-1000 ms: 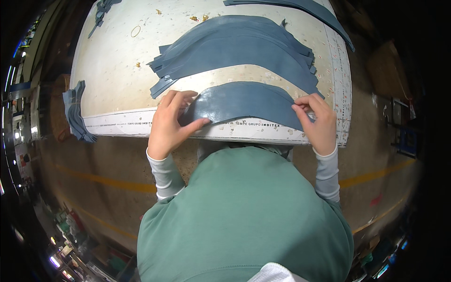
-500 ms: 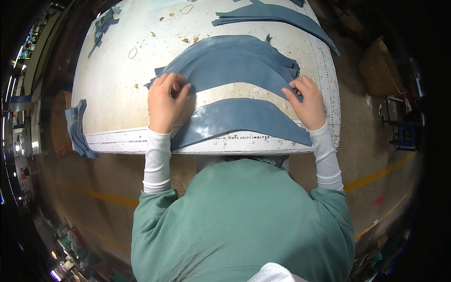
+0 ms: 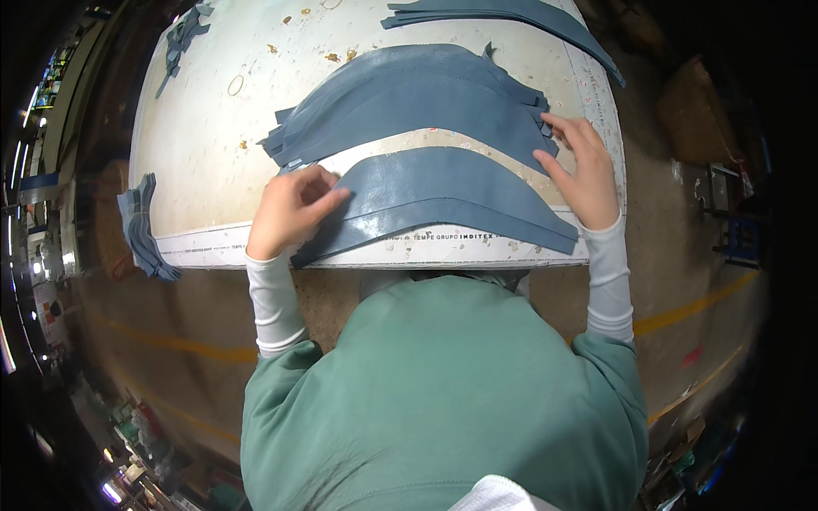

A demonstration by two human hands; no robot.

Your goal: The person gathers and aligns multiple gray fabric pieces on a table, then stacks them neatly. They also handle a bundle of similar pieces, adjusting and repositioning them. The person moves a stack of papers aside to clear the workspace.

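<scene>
Two curved blue-grey strips (image 3: 443,179), which look like leather or a similar sheet, lie overlapped along the table's near edge. The upper one sits slightly farther back, so a band of the lower one shows. My left hand (image 3: 292,209) hovers at their left end, its fingers bent and its thumb apart from them, with nothing visibly held. Beyond the strips lies a fanned pile of similar curved pieces (image 3: 409,94). My right hand (image 3: 586,166) is by the pile's right end, thumb and fingers apart and holding nothing.
More blue-grey strips (image 3: 503,10) lie at the far right of the white table (image 3: 196,128). A bundle (image 3: 141,226) hangs over its left edge, and scraps (image 3: 181,38) lie at the far left. A rubber band (image 3: 236,85) rests on the top. A brown container (image 3: 699,111) stands to the right.
A strip from the pile's near edge, earlier between both hands, now lies over the single front strip. Both hands have let go; the left came nearer and the right moved outward.
</scene>
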